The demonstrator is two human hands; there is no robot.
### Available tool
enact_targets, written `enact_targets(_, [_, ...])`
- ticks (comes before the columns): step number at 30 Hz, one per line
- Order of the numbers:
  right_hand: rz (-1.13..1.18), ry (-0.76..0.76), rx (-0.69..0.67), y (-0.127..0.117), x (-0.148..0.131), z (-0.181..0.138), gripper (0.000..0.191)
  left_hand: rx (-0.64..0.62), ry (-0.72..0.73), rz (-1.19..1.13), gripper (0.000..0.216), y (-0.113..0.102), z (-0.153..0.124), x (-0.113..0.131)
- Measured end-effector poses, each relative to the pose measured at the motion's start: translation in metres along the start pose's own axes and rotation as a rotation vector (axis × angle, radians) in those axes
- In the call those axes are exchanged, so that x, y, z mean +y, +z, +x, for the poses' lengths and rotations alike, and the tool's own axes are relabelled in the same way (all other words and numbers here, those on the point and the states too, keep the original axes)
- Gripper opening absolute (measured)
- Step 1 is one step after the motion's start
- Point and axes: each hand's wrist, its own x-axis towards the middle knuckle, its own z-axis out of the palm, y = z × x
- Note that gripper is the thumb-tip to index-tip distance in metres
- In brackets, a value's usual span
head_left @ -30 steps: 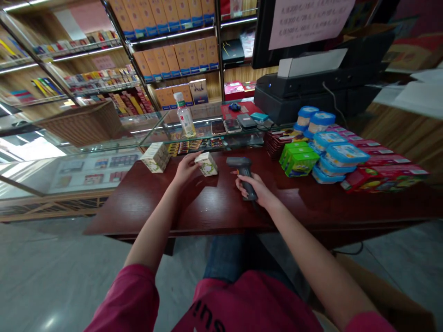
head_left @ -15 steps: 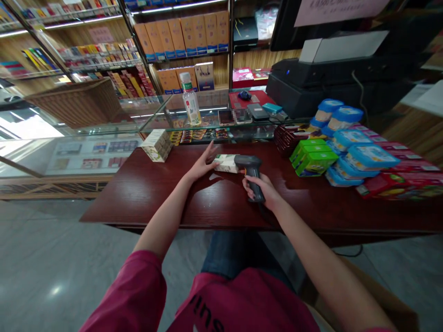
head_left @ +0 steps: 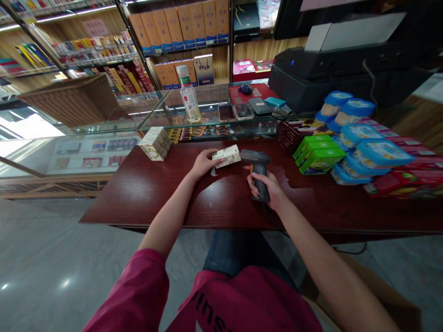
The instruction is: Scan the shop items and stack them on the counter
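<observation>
Shelves of boxed goods (head_left: 183, 27) line the far side of a shop as, at the dark red wooden counter (head_left: 138, 198), my left hand (head_left: 204, 164) pinches the left end of a small white patterned box (head_left: 227, 157) near the middle. My right hand (head_left: 272, 190) wraps a barcode scanner's (head_left: 256, 158) handle, its head just right of the box. Green packs (head_left: 319, 155) stand farther right.
</observation>
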Motion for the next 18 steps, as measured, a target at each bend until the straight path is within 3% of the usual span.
enact_targets(3, [-0.005, 0.005, -0.043, 0.001, 0.0, -0.003, 0.046, 0.041, -0.191, -0.42, 0.054, 0.006, -0.008, 0.005])
enact_targets(6, [-0.018, 0.016, -0.081, 0.002, 0.001, -0.003, 0.047, -0.002, -0.228, -0.657, 0.05, 0.01, -0.016, 0.011])
enact_targets(10, [-0.087, 0.039, -0.114, 0.005, 0.002, -0.005, 0.047, -0.001, -0.213, -0.663, 0.047, 0.013, -0.021, 0.013])
enact_targets(18, [-0.253, -0.001, -0.124, 0.013, 0.003, -0.013, 0.045, 0.204, -0.254, -0.585, 0.034, 0.018, -0.017, 0.009])
